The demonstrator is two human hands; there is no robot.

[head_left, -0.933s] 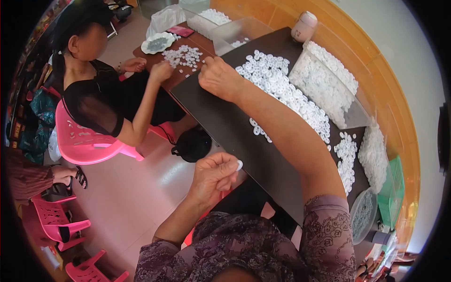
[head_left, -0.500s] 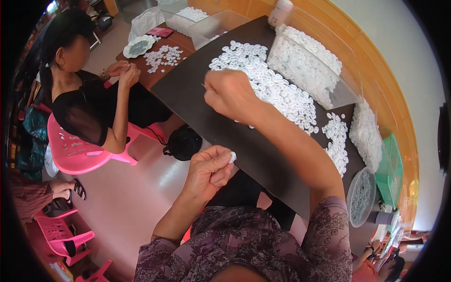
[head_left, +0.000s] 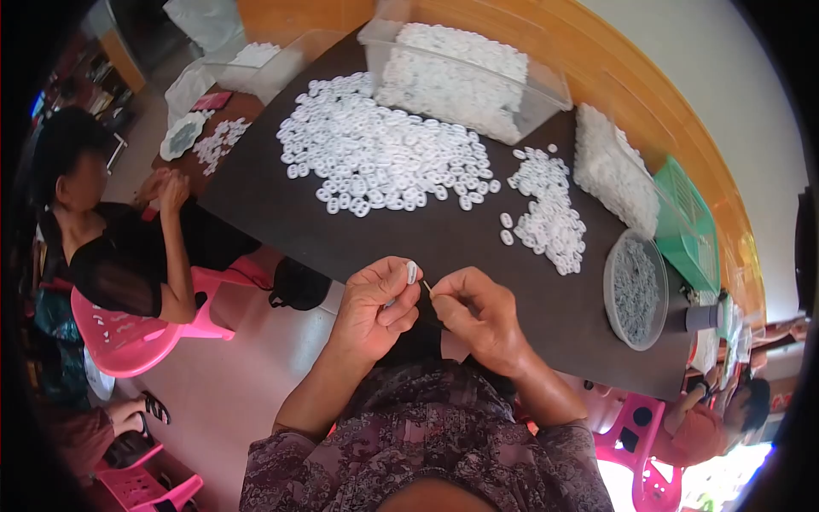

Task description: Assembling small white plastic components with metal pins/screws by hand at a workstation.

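Between thumb and fingers, my left hand [head_left: 368, 314] pinches a small white oval plastic piece [head_left: 411, 272], held up on its edge. Close beside it on the right, my right hand [head_left: 482, 320] grips a thin, pale stick-like tool [head_left: 427, 288], its tip pointing toward the piece. A small gap seems to separate tip and piece. Both hands are above the near edge of the dark table [head_left: 316, 235]. Beyond them spreads a large heap of white oval pieces with holes [head_left: 384, 145]. A smaller pile of white pieces [head_left: 550, 213] lies to its right.
A clear bin [head_left: 550, 90] of white pieces stands at the back, beside a filled clear bag [head_left: 614, 166]. Rightward are a green basket [head_left: 691, 226], a round tub [head_left: 610, 294] of small grey parts and a grey cylinder [head_left: 702, 318]. At left, a person [head_left: 119, 256] sits on a pink chair [head_left: 128, 346].
My right hand has come back from over the large heap to beside my left hand, bringing the thin tool near the white piece. The view has turned rightward.
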